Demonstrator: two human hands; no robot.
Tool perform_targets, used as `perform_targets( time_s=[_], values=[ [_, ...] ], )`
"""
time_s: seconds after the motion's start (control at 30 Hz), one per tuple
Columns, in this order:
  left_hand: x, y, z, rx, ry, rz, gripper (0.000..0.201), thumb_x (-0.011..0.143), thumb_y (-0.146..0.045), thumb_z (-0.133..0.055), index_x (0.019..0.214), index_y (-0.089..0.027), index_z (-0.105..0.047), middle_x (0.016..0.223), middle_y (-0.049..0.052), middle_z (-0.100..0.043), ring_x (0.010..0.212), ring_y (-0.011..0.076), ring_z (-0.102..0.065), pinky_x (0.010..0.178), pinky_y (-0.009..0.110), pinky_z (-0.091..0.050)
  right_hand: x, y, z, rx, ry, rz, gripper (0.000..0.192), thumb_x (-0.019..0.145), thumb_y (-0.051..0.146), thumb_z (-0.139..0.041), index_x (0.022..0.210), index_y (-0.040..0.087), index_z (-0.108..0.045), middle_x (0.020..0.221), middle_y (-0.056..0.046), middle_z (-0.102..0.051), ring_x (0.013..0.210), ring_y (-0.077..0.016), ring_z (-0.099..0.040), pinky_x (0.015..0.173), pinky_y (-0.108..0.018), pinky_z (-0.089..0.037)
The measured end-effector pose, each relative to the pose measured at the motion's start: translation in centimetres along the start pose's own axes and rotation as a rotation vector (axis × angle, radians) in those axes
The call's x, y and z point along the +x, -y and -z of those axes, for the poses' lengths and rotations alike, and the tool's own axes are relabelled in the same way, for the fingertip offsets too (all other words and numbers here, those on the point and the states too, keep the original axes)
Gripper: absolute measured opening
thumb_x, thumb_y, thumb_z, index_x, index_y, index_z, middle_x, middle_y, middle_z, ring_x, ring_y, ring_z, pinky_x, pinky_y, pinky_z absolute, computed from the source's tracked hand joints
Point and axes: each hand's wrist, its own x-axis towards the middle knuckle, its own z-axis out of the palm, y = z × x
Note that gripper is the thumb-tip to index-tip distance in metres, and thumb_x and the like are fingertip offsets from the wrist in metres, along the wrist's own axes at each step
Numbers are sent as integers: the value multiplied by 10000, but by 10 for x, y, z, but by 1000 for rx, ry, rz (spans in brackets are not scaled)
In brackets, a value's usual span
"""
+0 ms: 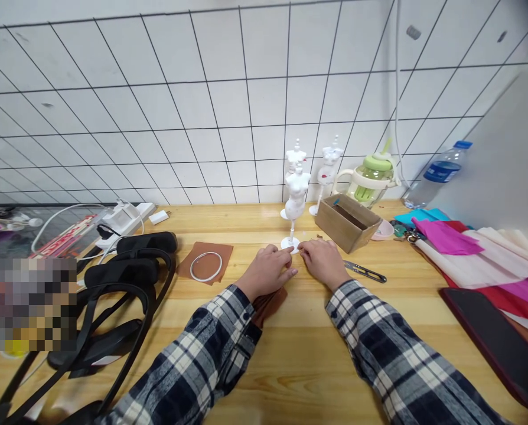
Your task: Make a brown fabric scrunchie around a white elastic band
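Both hands rest low on the wooden table, knuckles up and fingers curled inward, meeting at the round foot of the nearest small white mannequin. The left hand lies half-closed with its fingertips just at the left of the base; a brown scrap shows under its wrist, though I cannot tell whether it grips anything. The right hand is likewise loosely curled, its fingertips touching or nearly touching the base from the right. The figure stands upright just beyond the fingers, a torso on a thin stem over a little disc. It looks like light, hard plastic, probably smooth and top-heavy, so it would tip easily; the base or the stem seems the safest place to pinch it, since the slender stem might snap if bent. Two more white mannequins stand farther back near the tiled wall. To the right lies a pair of metal tweezers and an open cardboard box; to the left, a white ring on brown cloth.
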Motion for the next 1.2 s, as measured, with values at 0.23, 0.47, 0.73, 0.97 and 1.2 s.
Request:
perform_targets(
  time_s=[0.23, 0.47, 0.73, 0.97, 1.2],
  values=[
    [12, 4, -7, 72, 34, -13, 245, 893, -403, -505, 1002, -213, -615, 1370, 79, -516, 1212, 284, -427, 1001, 464, -335, 0, 0, 0, -16, 43, -3, 258, 941, 272, -451, 1054, 268, -683, 959, -55, -666, 959, -201, -566, 814, -319, -319],
    [12, 16, -19, 29, 46, -75, 430, 938, -337, -432, 1344, -194, -429, 1419, 113, -465, 1315, 238, -404, 1100, 439, -269, -4, -6, 3, 21, 39, -15, 264, 945, 287, -453, 1067, 282, -688, 958, -56, -678, 951, -197, -568, 832, -313, -322],
    [12, 16, -16, 2, 43, -94, 408, 929, -360, -449, 1304, -204, -481, 1405, 109, -478, 1308, 253, -409, 1126, 475, -246, -9, -5, 11, -37, 108, 48, 265, 914, 224, -490, 1010, 313, -720, 906, -64, -662, 944, -211, -543, 811, -342, -285],
    [11, 15, -19, 75, 57, -98, 401, 951, -377, -394, 1301, -207, -495, 1428, 104, -454, 1321, 259, -395, 1127, 506, -231, -8, -8, 12, -67, 139, 82, 295, 932, 248, -465, 1057, 345, -713, 894, -64, -668, 904, -211, -533, 783, -346, -274],
    [11, 14, -22, 194, 49, -85, 399, 969, -386, -334, 1319, -254, -472, 1446, 64, -445, 1315, 241, -403, 1129, 523, -216, -13, -10, 8, -23, 97, 44, 288, 936, 268, -464, 1055, 351, -713, 901, -54, -658, 937, -208, -530, 800, -333, -300]
  ],
)
